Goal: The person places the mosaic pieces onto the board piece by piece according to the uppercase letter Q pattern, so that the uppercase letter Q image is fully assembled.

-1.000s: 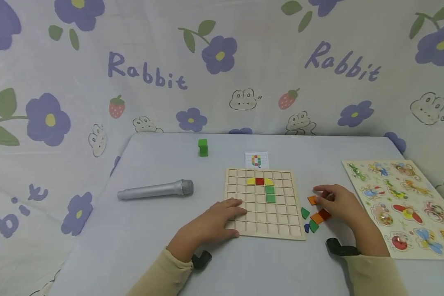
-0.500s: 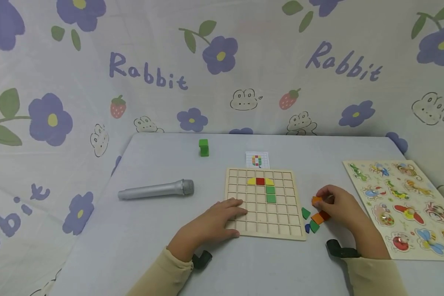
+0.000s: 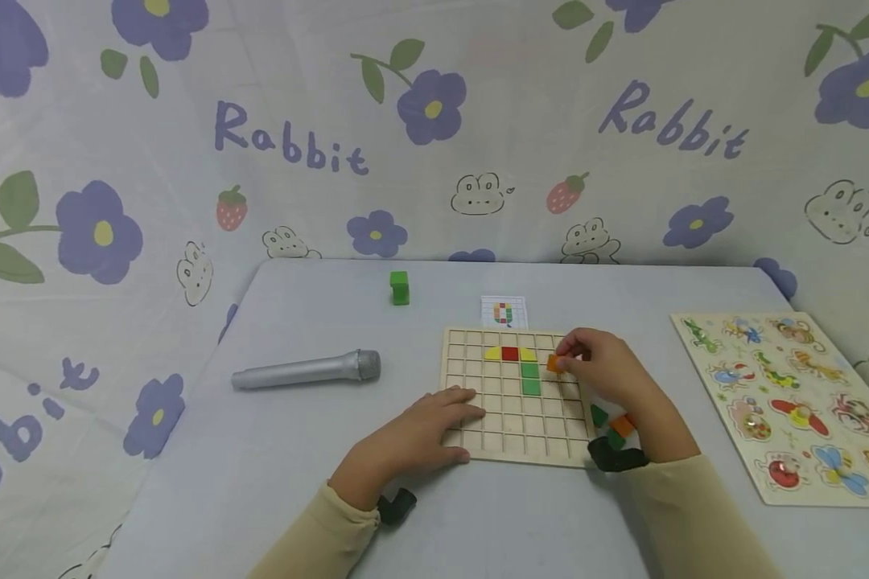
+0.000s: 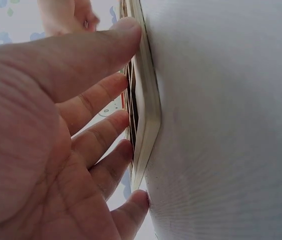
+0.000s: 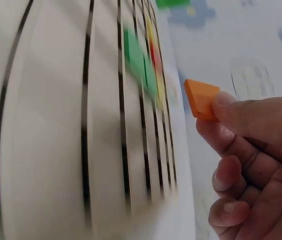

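Observation:
My right hand pinches an orange square tile between thumb and index finger, over the right part of the wooden grid board. On the board, a red tile sits between two yellow pieces, with two green tiles in a column below the right one. My left hand rests with spread fingers on the board's left edge; in the left wrist view its thumb and fingertips touch the board's rim. Loose tiles lie right of the board, partly hidden by my right wrist.
A pattern card lies at the board's far edge. At left is a silver microphone, with a green block farther back. An insect picture puzzle board lies at the right. A patterned cloth hangs behind the table.
My right hand has picked up the orange tile from the loose pieces and carried it left, over the board's right side. My left hand has stayed in place.

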Action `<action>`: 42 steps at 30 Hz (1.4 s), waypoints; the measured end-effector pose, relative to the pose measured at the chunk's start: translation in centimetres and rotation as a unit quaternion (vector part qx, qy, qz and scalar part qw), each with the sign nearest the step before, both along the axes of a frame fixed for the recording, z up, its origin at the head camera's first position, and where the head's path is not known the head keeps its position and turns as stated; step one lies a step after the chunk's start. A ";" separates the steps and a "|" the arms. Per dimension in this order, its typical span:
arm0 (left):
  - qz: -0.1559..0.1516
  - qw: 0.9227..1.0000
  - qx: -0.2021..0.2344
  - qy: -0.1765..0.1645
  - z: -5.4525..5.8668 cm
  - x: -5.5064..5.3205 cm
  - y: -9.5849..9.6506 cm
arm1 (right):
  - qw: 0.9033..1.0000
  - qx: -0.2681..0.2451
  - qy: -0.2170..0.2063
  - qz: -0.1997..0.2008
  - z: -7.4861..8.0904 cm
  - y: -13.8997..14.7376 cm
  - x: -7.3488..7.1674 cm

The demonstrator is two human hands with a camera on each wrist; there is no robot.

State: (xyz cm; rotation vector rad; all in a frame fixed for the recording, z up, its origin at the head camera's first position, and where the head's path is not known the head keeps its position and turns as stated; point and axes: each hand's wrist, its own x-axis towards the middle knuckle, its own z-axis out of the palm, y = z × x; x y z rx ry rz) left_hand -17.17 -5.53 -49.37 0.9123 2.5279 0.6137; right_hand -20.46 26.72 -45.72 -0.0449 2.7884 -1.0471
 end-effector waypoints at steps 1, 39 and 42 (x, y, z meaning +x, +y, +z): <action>-0.001 1.000 0.001 0.000 0.0 0.0 0.0 | 1.000 -0.005 0.002 0.010 0.1 -1.1 -0.4; 0.012 1.000 -0.024 0.003 0.6 0.3 -0.3 | 0.997 0.039 0.023 0.066 -2.8 -8.2 -3.1; 0.026 0.999 -0.039 0.001 0.9 0.4 -0.6 | 0.997 0.049 0.021 0.064 -2.7 -8.3 -3.1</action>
